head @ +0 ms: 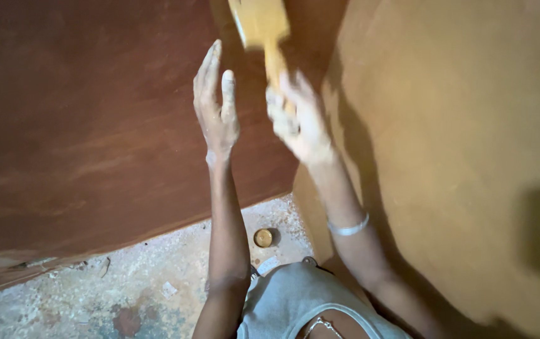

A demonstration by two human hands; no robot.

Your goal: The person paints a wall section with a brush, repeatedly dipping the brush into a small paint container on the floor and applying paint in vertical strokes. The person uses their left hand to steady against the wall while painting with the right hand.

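My right hand (300, 122) is closed around the handle of a wide paintbrush (261, 25) coated in yellow-ochre paint. The brush head is raised near the corner where a dark red-brown wall (81, 125) meets an ochre wall (458, 125). My left hand (215, 107) is held up flat beside it, fingers straight and apart, holding nothing, close to the red-brown wall. Both hands are smeared with pale paint. A silver bangle (348, 228) circles my right forearm.
A small round tin (263, 237) with ochre paint sits on the rough, speckled concrete floor (125, 289) near the corner. Paint stains and scraps dot the floor. My grey top (295, 301) shows at the bottom.
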